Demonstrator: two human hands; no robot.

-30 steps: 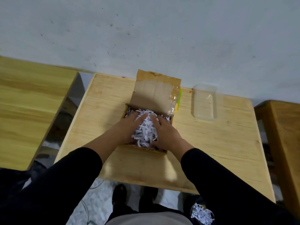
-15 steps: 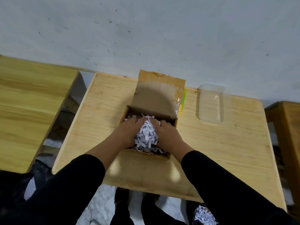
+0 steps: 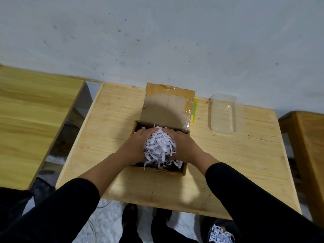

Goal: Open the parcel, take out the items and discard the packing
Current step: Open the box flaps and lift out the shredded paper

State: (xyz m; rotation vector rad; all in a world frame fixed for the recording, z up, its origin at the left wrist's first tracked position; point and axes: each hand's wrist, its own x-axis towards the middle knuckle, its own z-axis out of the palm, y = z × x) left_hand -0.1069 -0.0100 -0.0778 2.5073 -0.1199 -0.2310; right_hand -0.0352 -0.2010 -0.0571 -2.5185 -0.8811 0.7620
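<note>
The shredded paper [image 3: 160, 146] is sitting bunched in the open cardboard box [image 3: 184, 170] at mid-desk [image 3: 245, 163]. You are cupping it with your left hand [image 3: 135, 148] and right hand [image 3: 184, 146], fingers curled round the wad. A clear plastic tray [image 3: 222, 114] is lying well right of the box.

Head-worn camera looks steeply down, close over the table [image 3: 245, 155].

Left hand [image 3: 133, 146] and right hand [image 3: 183, 146] cupping shredded paper [image 3: 159, 146] in open cardboard box [image 3: 168, 109], wooden table [image 3: 245, 155]
</note>
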